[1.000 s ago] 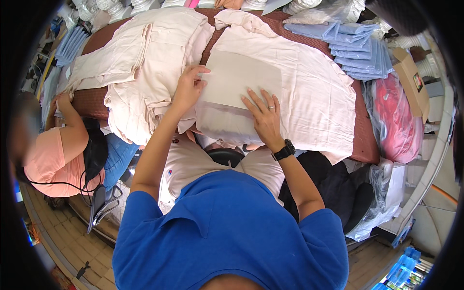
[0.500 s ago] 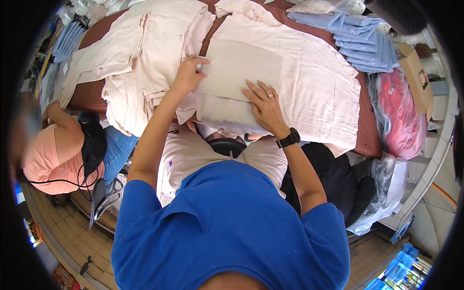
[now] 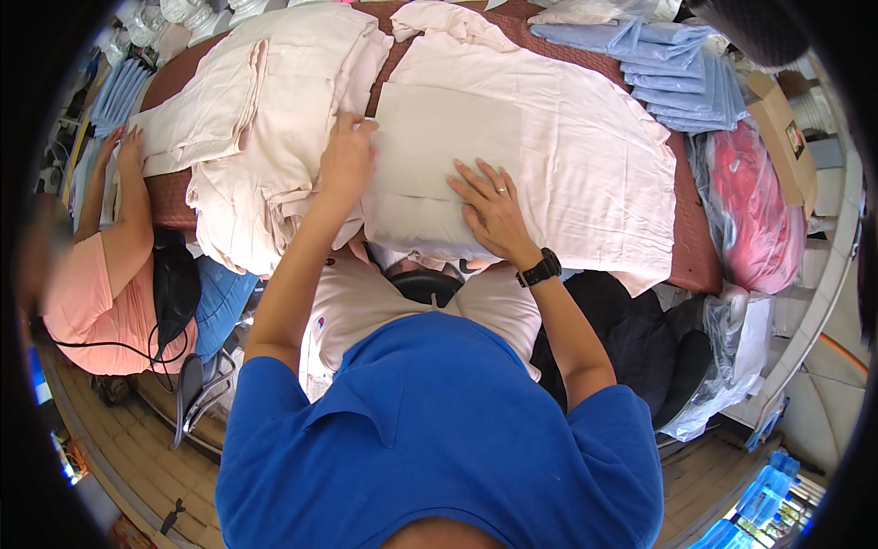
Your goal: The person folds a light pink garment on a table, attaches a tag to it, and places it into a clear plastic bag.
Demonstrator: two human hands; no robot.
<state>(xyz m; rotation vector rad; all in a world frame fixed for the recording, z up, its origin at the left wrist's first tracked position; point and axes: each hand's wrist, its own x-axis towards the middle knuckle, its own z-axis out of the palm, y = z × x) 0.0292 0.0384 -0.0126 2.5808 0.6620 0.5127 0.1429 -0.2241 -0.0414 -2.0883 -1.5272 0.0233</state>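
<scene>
A cream shirt (image 3: 594, 156) lies spread in front of me, its collar end at the far side. On its left part rests a flat, pale rectangular sheet (image 3: 448, 128), like a folding board. My right hand (image 3: 494, 209) lies on the sheet's near edge and the cloth below it, fingers spread. At the sheet's left edge is my left hand (image 3: 347, 163), its fingers curled in; what they grip, if anything, is hidden. Just left of that hand is a pile of cream garments (image 3: 283, 101).
A brown-covered table (image 3: 697, 247) carries the garments. Blue bagged packs (image 3: 686, 82) are stacked at the far right, near a red bundle in clear plastic (image 3: 745, 201) and an open cardboard box (image 3: 782, 137). At left, a person in a pink top (image 3: 119, 302) reaches toward more blue packs (image 3: 119, 96).
My left hand has shifted slightly left and nearer, its fingers curling further from view. My right hand has barely moved. The person at left has stretched their arms forward over the table.
</scene>
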